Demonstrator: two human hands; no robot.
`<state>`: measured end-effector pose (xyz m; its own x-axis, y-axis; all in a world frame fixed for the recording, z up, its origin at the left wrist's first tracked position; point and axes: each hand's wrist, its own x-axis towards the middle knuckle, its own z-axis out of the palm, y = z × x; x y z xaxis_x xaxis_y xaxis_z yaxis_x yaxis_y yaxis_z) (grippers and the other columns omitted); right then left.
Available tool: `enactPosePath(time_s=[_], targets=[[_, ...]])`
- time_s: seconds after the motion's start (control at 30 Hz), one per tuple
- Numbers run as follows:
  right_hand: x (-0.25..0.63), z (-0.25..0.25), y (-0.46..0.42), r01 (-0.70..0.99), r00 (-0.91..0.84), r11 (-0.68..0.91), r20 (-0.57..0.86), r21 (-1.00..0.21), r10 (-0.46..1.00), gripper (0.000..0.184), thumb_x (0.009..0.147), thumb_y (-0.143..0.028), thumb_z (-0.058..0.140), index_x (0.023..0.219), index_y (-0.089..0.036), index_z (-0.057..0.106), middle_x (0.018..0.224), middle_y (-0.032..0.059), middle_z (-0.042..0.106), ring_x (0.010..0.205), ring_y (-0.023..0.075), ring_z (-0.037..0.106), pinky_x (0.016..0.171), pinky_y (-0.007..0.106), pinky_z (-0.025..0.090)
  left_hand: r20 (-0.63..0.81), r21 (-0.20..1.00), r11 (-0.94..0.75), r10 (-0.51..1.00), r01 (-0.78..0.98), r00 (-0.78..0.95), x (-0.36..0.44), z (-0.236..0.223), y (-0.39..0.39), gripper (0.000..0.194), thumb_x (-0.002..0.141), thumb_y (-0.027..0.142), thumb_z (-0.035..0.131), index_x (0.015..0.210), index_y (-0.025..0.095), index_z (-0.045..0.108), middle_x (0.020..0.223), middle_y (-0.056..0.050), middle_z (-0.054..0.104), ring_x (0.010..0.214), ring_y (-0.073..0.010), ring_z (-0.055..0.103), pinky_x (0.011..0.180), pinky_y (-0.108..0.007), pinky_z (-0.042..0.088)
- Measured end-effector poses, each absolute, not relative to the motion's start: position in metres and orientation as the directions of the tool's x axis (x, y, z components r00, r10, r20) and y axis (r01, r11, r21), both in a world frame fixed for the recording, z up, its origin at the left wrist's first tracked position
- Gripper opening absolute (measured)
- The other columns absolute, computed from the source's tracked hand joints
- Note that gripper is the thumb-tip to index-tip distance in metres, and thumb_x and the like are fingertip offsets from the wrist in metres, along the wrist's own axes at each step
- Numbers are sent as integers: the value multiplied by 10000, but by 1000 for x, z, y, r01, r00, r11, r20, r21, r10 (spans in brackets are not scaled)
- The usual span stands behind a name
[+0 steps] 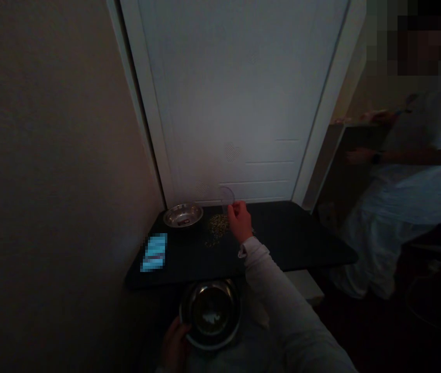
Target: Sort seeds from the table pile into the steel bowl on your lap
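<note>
My right hand (240, 224) is closed on a thin, clear, round-edged plastic piece (227, 196), held up above the dark table; its exact kind is not plain. Just left of that hand lies a loose heap of small pale grains or seeds (218, 224). Below the table's near edge, my left hand (174, 339) grips the rim of a deep metal bowl (209, 313). Something pale shows at the bottom of this bowl, perhaps only a reflection. A second, shallower metal bowl (184, 215) stands on the table's far left, with a small label inside.
The black table (294, 235) reaches to a white panelled door (239, 93). At its left edge lies a blurred, light-blue lit rectangle (154, 253). A white box-like thing (305, 286) sits under the right side. To the right stands another person in pale clothes (418, 171).
</note>
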<state>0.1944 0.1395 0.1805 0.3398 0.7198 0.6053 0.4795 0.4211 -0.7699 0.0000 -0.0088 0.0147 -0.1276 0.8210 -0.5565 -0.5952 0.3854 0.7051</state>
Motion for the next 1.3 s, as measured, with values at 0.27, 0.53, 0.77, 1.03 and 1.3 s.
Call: enactPosePath(time_s=[0.27,0.53,0.77,1.03,1.3], targets=[[201,96,128,515,269,200,379,-833,885,186,718,-330,362,784,-177,444,577,-2,528,512,119,477,504,226,334,-542,734,374,826,-567,-156,0,12,-10,293,468,88,598,749,168,578,567,-1,635,615,-197,607,505,-269,420],[197,81,126,521,100,259,359,-813,928,162,716,-330,382,755,-192,457,591,-18,515,533,107,462,528,212,321,-538,746,367,824,-556,-178,2,7,-6,258,467,78,584,712,161,579,538,21,621,509,-144,578,488,-248,412],[178,77,139,567,149,194,331,-801,932,185,731,-316,378,797,-180,483,670,15,552,604,120,491,572,226,349,-535,738,366,830,-568,-161,2,7,-6,288,453,71,577,728,154,575,531,25,617,496,-126,562,494,-243,407],[176,75,145,571,277,130,339,-811,899,198,730,-284,376,825,-170,509,772,42,574,706,132,509,651,238,371,-508,764,357,847,-537,-159,2,3,-7,242,464,103,578,700,157,577,494,38,588,481,-129,550,477,-240,383],[178,70,145,582,280,93,307,-808,910,192,730,-282,379,816,-178,515,759,34,574,686,128,506,641,240,369,-512,757,347,842,-554,-172,3,4,-5,264,449,88,577,704,156,583,528,29,604,514,-133,561,497,-245,398]])
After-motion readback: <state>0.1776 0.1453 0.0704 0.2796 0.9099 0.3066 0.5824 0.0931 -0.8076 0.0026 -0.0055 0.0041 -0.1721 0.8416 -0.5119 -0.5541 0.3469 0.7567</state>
